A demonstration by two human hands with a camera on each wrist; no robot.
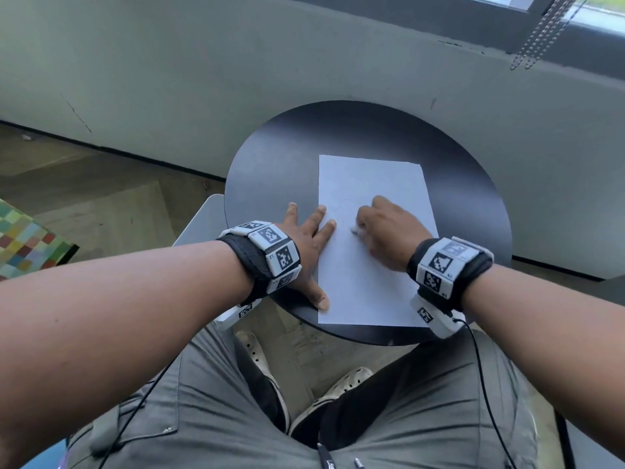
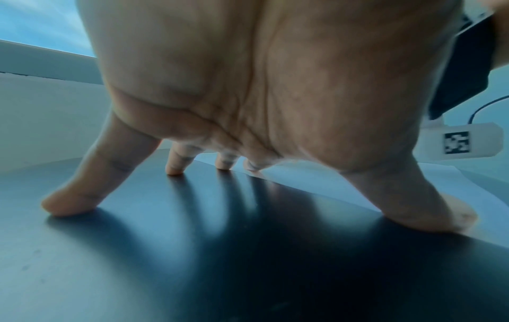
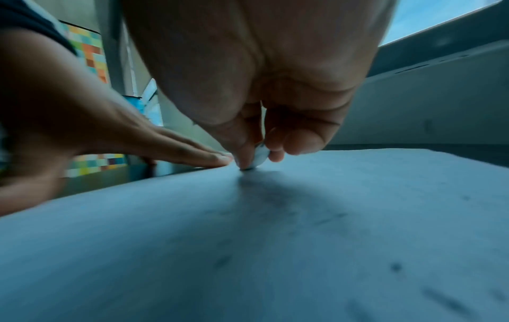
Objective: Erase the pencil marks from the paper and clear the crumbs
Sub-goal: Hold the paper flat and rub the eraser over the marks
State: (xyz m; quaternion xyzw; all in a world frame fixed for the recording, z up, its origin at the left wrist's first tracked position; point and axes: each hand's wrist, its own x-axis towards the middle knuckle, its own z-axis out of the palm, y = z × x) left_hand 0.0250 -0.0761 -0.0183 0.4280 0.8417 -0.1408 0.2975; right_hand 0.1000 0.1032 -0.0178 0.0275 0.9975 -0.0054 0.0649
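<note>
A white sheet of paper [image 1: 372, 265] lies on a round black table [image 1: 280, 157]. My left hand [image 1: 307, 238] is spread flat at the sheet's left edge, fingertips and thumb pressing on paper and table [image 2: 192, 250]. My right hand [image 1: 382, 228] sits on the middle of the sheet and pinches a small white eraser [image 3: 258, 158] between thumb and fingers, its tip touching the paper [image 3: 303, 250]. The eraser [image 1: 355, 230] shows as a pale bit at the fingertips. Faint dark specks and smudges lie on the paper near the right wrist camera.
The table stands against a grey wall [image 1: 203, 79] under a window with a hanging bead chain [image 1: 541, 32]. My knees in grey trousers [image 1: 236, 418] are below the table's near edge. A multicoloured checked object [image 1: 23, 242] stands at the left on the wooden floor.
</note>
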